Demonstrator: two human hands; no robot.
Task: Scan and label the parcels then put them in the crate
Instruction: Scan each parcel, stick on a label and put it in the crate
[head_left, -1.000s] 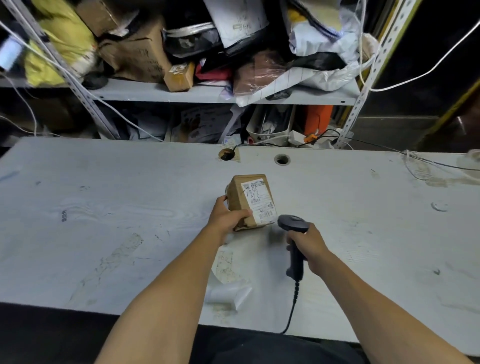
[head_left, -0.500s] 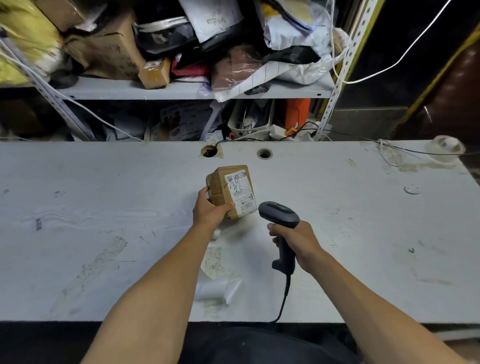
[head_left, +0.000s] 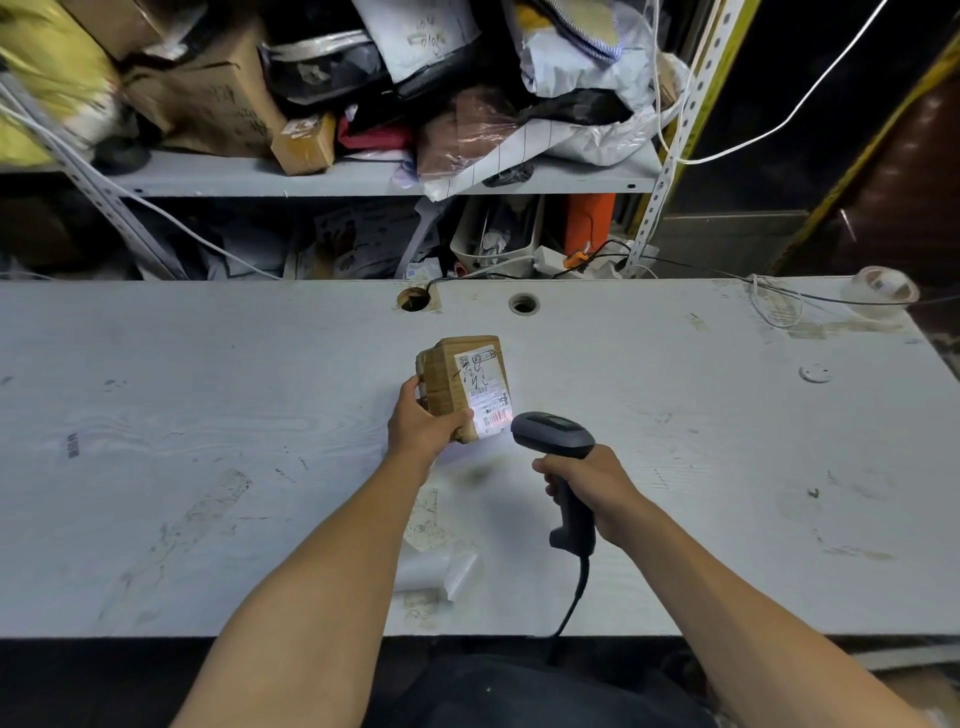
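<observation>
Head camera, looking down over a worn white worktable (head_left: 208, 415): a person's two bare forearms reach forward from the bottom edge. The left hand (head_left: 421, 423) grips a small brown cardboard parcel (head_left: 460, 384) near the middle of the table, thumb across its near face and fingers curled round its left side, tilting it so that its white shipping label (head_left: 485, 387) faces up and to the right. The right hand (head_left: 587, 480) is wrapped tight round the handle of a dark grey barcode scanner (head_left: 553, 441), whose head sits just beside the parcel's lower right corner; a pale glow falls on the barcode end of the label. A black cable (head_left: 574, 597) runs from the scanner's handle toward the table's near edge. Curled strips of white label backing (head_left: 441, 569) lie on the table between the forearms. A roll of clear tape (head_left: 883, 293) sits at the far right corner. Behind the table, a metal shelf (head_left: 363, 179) is crammed with cardboard boxes, plastic mailer bags and wires.
</observation>
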